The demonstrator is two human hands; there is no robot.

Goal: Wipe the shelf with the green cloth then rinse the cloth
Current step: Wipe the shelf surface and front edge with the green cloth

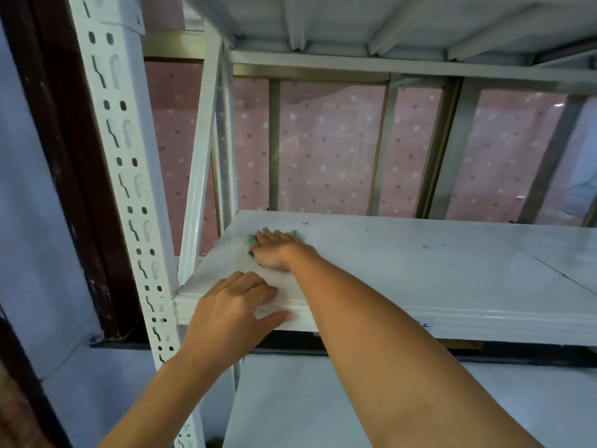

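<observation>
Fingers of the left hand (235, 308) lie spread and flat over the front lip of the white shelf (420, 273), holding nothing. Just beyond it, the right hand (276, 250) presses palm-down on the green cloth (251, 238), which peeks out around the fingertips near the shelf's left rear corner.

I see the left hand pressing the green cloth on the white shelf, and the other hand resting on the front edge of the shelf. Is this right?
Not quite. In the head view it is the right hand that presses the green cloth on the white shelf, toward its back left corner. The left hand is the one resting on the front edge.
</observation>
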